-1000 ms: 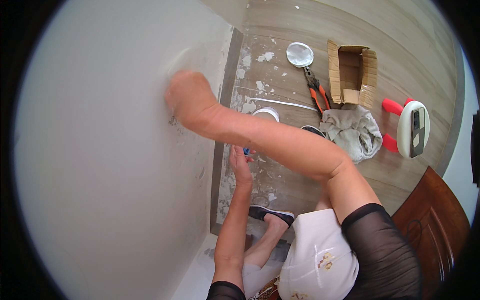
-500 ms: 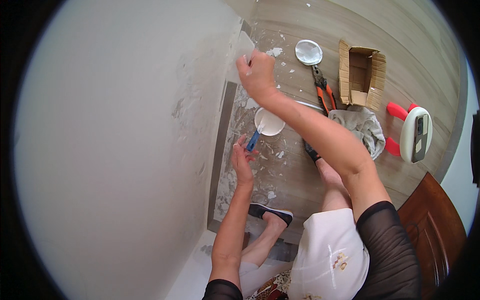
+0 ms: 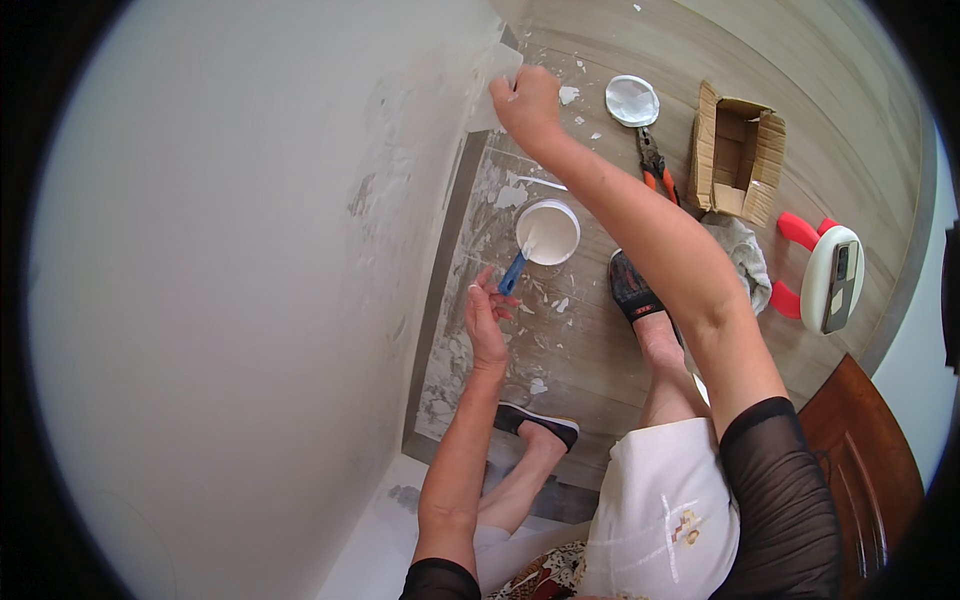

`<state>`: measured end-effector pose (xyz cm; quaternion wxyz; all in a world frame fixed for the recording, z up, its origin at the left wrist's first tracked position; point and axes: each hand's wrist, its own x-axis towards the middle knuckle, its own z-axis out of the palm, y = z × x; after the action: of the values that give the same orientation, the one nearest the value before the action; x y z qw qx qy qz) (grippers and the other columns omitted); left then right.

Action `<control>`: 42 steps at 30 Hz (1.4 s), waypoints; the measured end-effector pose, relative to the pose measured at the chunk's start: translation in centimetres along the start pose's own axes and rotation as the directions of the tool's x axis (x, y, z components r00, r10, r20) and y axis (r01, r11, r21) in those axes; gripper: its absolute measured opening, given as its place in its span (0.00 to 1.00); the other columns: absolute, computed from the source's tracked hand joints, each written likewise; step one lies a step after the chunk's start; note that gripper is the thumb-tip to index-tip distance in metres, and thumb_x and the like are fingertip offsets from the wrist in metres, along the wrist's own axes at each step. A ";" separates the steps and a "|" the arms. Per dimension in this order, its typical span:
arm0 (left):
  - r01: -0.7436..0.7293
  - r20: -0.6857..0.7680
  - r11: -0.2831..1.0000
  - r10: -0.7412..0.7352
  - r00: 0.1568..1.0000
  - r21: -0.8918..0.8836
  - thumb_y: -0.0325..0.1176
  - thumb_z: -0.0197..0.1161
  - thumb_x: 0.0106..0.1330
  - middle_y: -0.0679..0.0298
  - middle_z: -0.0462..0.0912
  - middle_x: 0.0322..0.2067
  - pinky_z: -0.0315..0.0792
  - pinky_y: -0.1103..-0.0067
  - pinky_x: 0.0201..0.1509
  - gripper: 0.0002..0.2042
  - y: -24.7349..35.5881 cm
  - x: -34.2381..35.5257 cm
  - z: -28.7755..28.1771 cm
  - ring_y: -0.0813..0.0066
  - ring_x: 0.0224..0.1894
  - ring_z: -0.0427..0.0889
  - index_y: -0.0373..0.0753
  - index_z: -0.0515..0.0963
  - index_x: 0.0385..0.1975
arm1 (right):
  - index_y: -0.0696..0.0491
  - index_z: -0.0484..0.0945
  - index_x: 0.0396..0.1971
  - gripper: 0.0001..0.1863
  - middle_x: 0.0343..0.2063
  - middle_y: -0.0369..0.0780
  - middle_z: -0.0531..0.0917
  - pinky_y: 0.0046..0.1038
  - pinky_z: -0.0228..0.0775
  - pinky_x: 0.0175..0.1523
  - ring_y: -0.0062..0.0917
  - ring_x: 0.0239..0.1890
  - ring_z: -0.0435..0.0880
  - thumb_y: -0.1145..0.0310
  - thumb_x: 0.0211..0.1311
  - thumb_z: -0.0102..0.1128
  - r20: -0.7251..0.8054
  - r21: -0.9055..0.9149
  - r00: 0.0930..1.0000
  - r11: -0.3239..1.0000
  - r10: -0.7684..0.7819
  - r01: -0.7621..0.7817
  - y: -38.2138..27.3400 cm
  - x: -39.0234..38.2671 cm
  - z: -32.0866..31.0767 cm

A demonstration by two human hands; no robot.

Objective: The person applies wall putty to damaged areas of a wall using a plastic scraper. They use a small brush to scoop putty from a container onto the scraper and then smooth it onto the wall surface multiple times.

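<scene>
My right hand (image 3: 528, 105) is closed on a flat white scraper (image 3: 490, 92), whose blade lies against the foot of the wall, near the far corner. Patches of white filler mark the wall (image 3: 250, 250) beside it. My left hand (image 3: 487, 322) hangs over the floor with fingers loosely spread. Close to those fingers is the blue handle (image 3: 512, 273) of a tool that leans in a round white tub (image 3: 549, 232) of white paste. The tool's working end is covered by the paste. Whether the fingers touch the handle is hard to tell.
Beyond the tub lie orange-handled pliers (image 3: 652, 160), a round white lid (image 3: 632, 101) and an opened cardboard box (image 3: 735, 150). A grey cloth (image 3: 745, 262) shows behind my right forearm. A phone (image 3: 841, 285) rests on a red-legged white stool (image 3: 822, 270). White flakes litter the floor.
My right hand has slid farther up along the wall base with the scraper. The view has shifted slightly, and my forearm now covers more of the cloth. My left hand stays near the blue handle.
</scene>
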<state>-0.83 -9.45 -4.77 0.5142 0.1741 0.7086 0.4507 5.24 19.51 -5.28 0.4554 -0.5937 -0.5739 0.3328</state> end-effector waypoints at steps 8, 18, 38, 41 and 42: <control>-0.003 -0.028 1.000 0.003 1.000 -0.008 0.59 0.35 0.67 0.63 0.78 0.35 0.66 0.86 0.29 0.33 0.2 0.1 0.0 0.81 0.30 0.76 0.34 0.64 0.55 | 0.67 0.75 0.15 0.15 0.19 0.58 0.76 0.38 0.72 0.35 0.49 0.27 0.79 0.67 0.46 0.56 0.204 -0.078 0.964 0.984 0.172 -0.160 -0.8 1.3 0.0; -0.029 -0.035 0.999 0.028 0.999 -0.024 0.59 0.35 0.67 0.66 0.76 0.34 0.66 0.86 0.30 0.32 0.4 0.3 -0.5 0.81 0.30 0.75 0.34 0.64 0.55 | 0.65 0.75 0.14 0.16 0.17 0.55 0.76 0.40 0.70 0.32 0.47 0.23 0.78 0.64 0.45 0.57 0.127 -0.140 0.985 0.986 0.113 -0.095 -1.3 1.0 0.3; 0.024 -0.033 0.999 -0.026 0.999 -0.048 0.56 0.33 0.69 0.63 0.75 0.35 0.65 0.85 0.30 0.30 1.2 -0.2 0.4 0.81 0.30 0.74 0.34 0.65 0.55 | 0.65 0.74 0.13 0.13 0.14 0.56 0.72 0.38 0.69 0.28 0.49 0.21 0.76 0.69 0.44 0.56 0.200 -0.021 0.974 0.993 -0.110 0.117 -10.5 -0.3 -0.5; 0.029 -0.031 0.998 -0.031 0.999 -0.050 0.56 0.33 0.69 0.64 0.75 0.35 0.65 0.86 0.30 0.30 1.0 -0.4 0.3 0.81 0.29 0.74 0.34 0.64 0.55 | 0.64 0.74 0.11 0.12 0.14 0.56 0.72 0.39 0.69 0.28 0.48 0.22 0.76 0.72 0.45 0.56 0.229 0.035 0.969 0.995 -0.096 0.091 -12.5 -1.5 -1.2; 0.029 -0.024 0.998 -0.030 0.999 -0.055 0.55 0.32 0.69 0.64 0.75 0.34 0.64 0.86 0.30 0.30 1.0 -0.5 0.1 0.81 0.29 0.74 0.34 0.64 0.55 | 0.64 0.75 0.14 0.07 0.16 0.54 0.74 0.37 0.71 0.30 0.46 0.23 0.78 0.74 0.43 0.56 0.313 0.030 0.945 0.996 -0.093 0.087 -13.0 -1.9 -1.6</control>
<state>-0.73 -9.18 -3.68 0.5165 0.1438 0.7049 0.4644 1.51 16.41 7.08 0.3777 -0.5026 -0.6629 0.4066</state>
